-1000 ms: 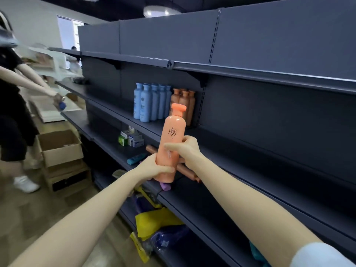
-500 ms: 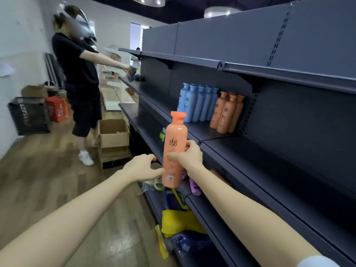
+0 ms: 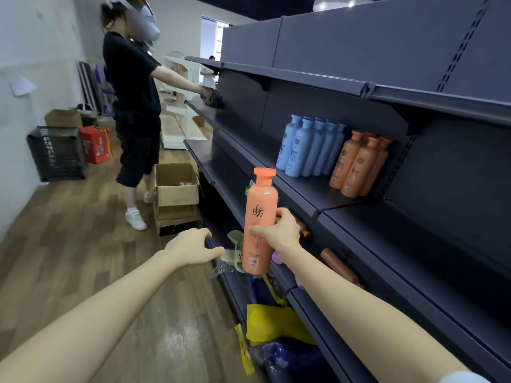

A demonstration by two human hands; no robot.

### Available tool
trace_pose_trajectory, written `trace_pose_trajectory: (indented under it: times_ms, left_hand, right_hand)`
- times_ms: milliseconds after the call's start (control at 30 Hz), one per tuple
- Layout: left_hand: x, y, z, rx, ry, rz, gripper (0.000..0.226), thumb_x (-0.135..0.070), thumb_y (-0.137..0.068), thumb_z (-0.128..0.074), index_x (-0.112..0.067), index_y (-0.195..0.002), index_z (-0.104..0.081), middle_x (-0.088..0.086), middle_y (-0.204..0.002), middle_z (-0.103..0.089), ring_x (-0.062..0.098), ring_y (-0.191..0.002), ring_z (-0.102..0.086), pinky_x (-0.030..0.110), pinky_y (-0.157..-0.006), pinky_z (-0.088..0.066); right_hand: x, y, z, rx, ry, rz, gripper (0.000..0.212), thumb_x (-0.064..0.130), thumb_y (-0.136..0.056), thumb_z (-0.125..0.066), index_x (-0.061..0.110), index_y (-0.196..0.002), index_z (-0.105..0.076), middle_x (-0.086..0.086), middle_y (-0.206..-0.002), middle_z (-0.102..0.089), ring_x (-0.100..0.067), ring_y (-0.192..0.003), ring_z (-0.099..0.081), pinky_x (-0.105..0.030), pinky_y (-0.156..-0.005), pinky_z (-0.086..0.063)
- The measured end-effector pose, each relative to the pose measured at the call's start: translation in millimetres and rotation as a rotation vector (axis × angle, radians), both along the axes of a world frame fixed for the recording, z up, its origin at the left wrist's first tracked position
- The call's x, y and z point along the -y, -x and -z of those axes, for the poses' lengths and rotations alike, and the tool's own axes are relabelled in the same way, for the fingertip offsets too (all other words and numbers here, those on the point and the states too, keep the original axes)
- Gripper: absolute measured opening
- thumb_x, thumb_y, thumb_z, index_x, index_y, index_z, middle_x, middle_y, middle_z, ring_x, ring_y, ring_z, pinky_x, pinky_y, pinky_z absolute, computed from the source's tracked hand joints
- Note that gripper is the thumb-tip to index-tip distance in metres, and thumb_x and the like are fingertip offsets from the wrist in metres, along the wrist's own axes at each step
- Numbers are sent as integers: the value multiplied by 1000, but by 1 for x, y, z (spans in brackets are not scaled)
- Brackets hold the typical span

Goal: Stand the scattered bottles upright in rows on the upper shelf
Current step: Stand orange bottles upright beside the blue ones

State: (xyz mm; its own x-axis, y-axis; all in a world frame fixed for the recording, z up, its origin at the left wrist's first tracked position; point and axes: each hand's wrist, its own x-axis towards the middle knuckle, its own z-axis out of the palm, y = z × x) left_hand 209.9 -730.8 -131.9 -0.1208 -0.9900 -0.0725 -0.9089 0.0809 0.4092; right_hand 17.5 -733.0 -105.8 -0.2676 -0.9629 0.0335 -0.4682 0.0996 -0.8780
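Two bare forearms reach forward along a dark grey shop shelving unit on the right. A crumpled yellow bag [image 3: 273, 322] sits low at the foot of the shelving.

The left hand [image 3: 190, 246] is released, fingers loosely bent and holding nothing, just left of the bottle and not touching it. The right hand [image 3: 279, 230] is grasping an orange bottle [image 3: 260, 217] around its middle, thumb across the front.

The bottle is held in the air in front of the shelf edges, lower than the upper shelf [image 3: 312, 189]. Its long axis is nearly vertical, cap pointing up, top leaning slightly right. It has a smooth peach-orange body with rounded shoulders, a brighter orange flat cap, dark characters printed on the front and a small white label near the base.

Just behind the right hand, brown bottles [image 3: 338, 265] lie on their sides on a lower shelf.

Farther back, the upper shelf carries upright blue bottles [image 3: 307, 147] in rows, with upright orange bottles [image 3: 356, 164] beside them on the right.

Beyond, an open cardboard box [image 3: 175, 186] stands on the wooden floor. Another person [image 3: 132, 92] in black reaches toward the shelving. A black crate [image 3: 56, 153] sits by the far wall.
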Motion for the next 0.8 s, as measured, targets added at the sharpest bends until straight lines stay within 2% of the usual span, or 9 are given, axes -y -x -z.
trace_pose_trajectory:
  times_ms: [167, 300, 467, 600, 800]
  left_hand:
    - [53, -22, -3, 25, 25, 35, 67, -56, -85, -54, -17, -138, -42, 5, -138, -48, 23, -126, -47, 32, -97, -43]
    - [92, -35, -7, 59, 41, 92, 65, -56, -85, -53, -18, -137, -43, 4, -134, -51, 22, -121, -49, 32, -92, -45]
    - [133, -46, -9, 92, 54, 173, 63, -54, -86, -53, -17, -136, -44, 4, -126, -54, 22, -116, -52, 30, -85, -44]
    - [158, -47, -11, 113, 69, 255, 62, -53, -87, -52, -16, -136, -44, 5, -129, -53, 22, -118, -52, 31, -90, -45]
    - [182, -28, -8, 104, 86, 389, 62, -54, -86, -53, -16, -134, -47, 4, -127, -55, 21, -114, -54, 31, -89, -47]
  right_hand:
    - [39, -16, 3, -13, -3, 63, 51, 24, -61, -83, 22, -102, -52, 2, -106, -64, -16, -97, -61, -37, -85, -54]
    - [67, -27, 1, -14, 0, 119, 50, 24, -62, -83, 22, -101, -52, 5, -102, -62, -14, -93, -59, -30, -77, -50]
    - [94, -37, -5, -3, 14, 226, 46, 24, -62, -81, 24, -96, -50, 6, -96, -60, -15, -94, -59, -36, -83, -54]
    - [109, -39, -12, 5, 24, 303, 47, 24, -63, -80, 24, -98, -49, 6, -97, -59, -15, -93, -58, -36, -85, -53]
    - [116, -31, -21, 29, 58, 431, 46, 23, -63, -79, 24, -98, -50, 4, -103, -63, -17, -97, -62, -38, -88, -52]
